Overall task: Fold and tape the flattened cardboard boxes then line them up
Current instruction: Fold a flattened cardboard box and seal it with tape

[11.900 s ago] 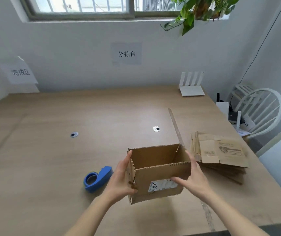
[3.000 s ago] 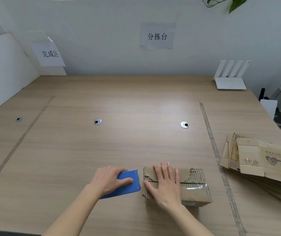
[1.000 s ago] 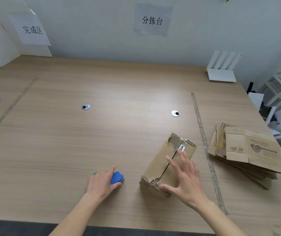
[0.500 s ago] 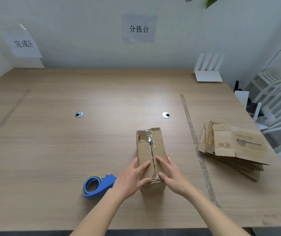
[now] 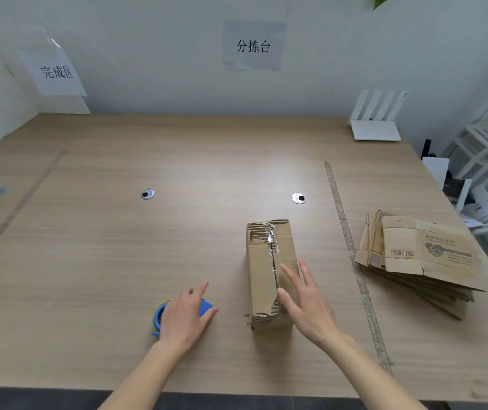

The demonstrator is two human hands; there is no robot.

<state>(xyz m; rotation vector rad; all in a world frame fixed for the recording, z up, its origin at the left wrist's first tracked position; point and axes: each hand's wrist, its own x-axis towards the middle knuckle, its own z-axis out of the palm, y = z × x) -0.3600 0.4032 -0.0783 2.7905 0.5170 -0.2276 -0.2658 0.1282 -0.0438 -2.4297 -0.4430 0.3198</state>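
On table: one box, one dispenser

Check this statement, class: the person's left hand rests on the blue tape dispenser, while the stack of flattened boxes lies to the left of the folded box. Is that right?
Not quite. The head view shows the stack of flattened boxes lying to the right of the folded box, beyond the tape line. The left hand does rest on the blue tape dispenser.

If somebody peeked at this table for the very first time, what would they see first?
Probably the brown cardboard box near the front middle of the wooden table, taped along its top, with the right hand resting on it. Just left of it, the left hand covers a bright blue tape dispenser. On the right lies a stack of flattened cardboard boxes.
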